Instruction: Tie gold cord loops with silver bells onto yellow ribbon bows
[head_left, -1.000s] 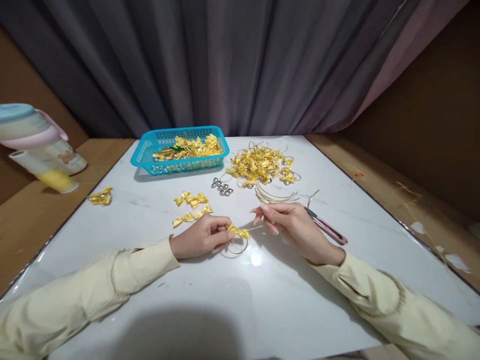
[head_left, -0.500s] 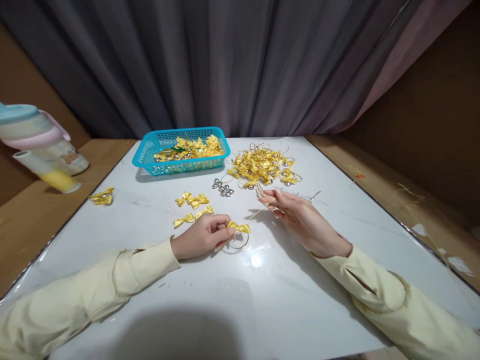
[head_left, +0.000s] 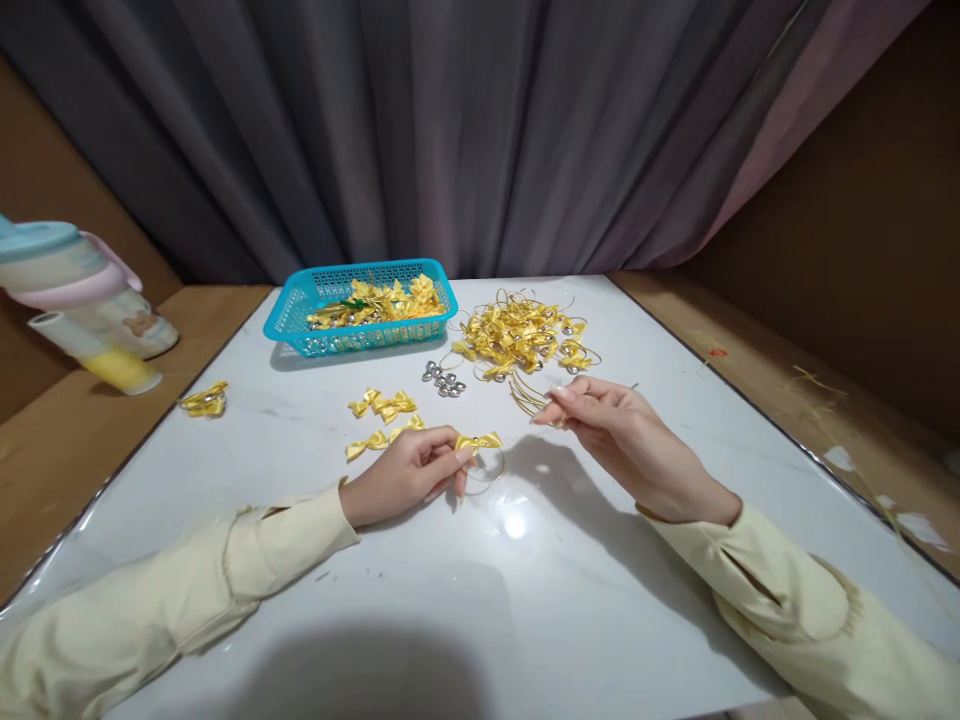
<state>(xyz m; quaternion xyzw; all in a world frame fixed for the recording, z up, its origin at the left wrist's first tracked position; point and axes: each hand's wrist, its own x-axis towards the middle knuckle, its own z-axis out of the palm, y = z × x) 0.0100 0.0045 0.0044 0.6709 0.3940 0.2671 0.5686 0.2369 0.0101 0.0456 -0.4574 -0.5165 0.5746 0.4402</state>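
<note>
yellow satin bow (head_left: pixel 478 441) with a thin gold wire loop (head_left: pixel 491 468) under it: pinched at its left end between thumb and fingers of the left hand (head_left: pixel 405 472), in front of the turquoise basket (head_left: pixel 289 318) and a little to its right, low over the white marble table (head_left: pixel 525 600). right hand (head_left: pixel 626 435): further right of the basket, fingertips drawn together beside the gold wire strands (head_left: pixel 525 393); whether a strand sits between them cannot be told. the two hands are apart. pile of wired bows (head_left: pixel 521 335): just right of the basket. silver bells (head_left: pixel 444 378): in front of its right corner. loose bows (head_left: pixel 384 404): in front of the basket, behind the left hand. pastel bottle (head_left: pixel 90 300): well left of the basket.
</note>
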